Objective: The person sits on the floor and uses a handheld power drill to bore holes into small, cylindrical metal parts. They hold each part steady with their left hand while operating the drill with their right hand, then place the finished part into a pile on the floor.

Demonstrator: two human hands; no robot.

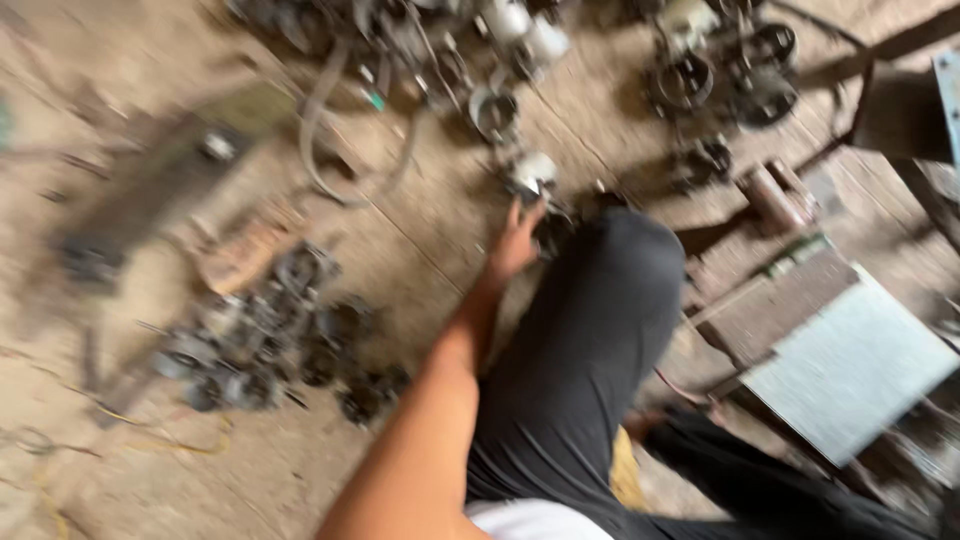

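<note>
A dusty floor (420, 240) carries scattered engine parts; a dark heap of carburettor-like pieces (270, 340) lies well left; the left hand (515, 245) reaches forward, fingers curled against a small pale-topped metal part (535, 175) just ahead; its axis and heading are blurred; the right hand is unseen.

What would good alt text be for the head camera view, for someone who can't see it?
Seen from above, a person's left hand reaches across a dusty floor to a small metal engine part beside their knee in dark trousers. More greasy metal parts lie heaped at left, and the picture is motion-blurred.
</note>
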